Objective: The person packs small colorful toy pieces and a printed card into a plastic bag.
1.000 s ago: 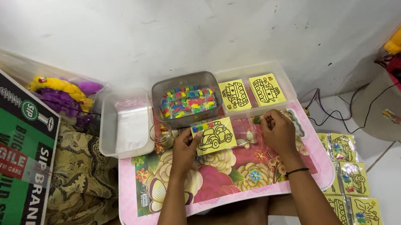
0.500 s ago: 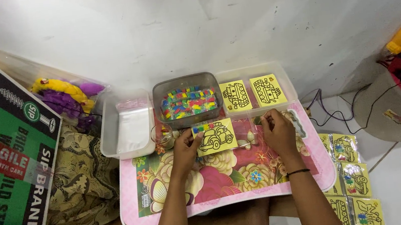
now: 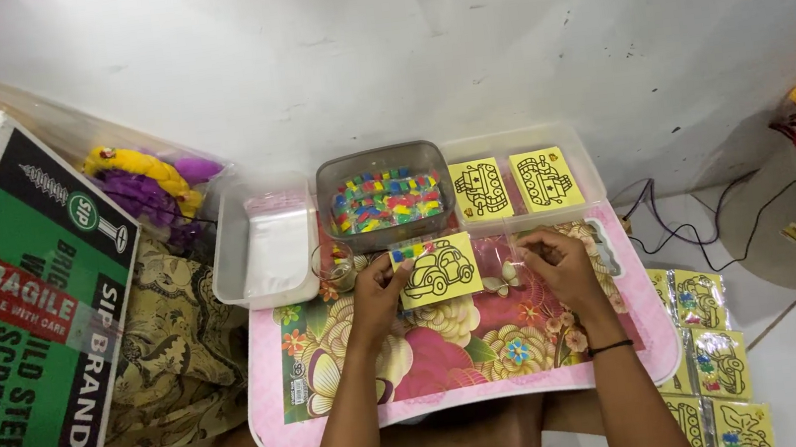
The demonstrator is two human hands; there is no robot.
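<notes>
a yellow square card with a black car outline (image 3: 437, 270) is pinched by the left hand (image 3: 378, 294). a clear plastic sleeve (image 3: 512, 262), at the card's three o'clock, is gripped by the right hand (image 3: 555, 267); the card is judged not yet bagged. finished packets (image 3: 709, 338) are seen at four o'clock.

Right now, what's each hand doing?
Left hand: holding the yellow car card.
Right hand: fingers pinched on a clear bag.

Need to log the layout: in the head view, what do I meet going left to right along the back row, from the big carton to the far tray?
Green and white carton → purple and yellow toy → tub of clear bags → grey tub of coloured pieces → clear tray holding two yellow picture cards.
</notes>
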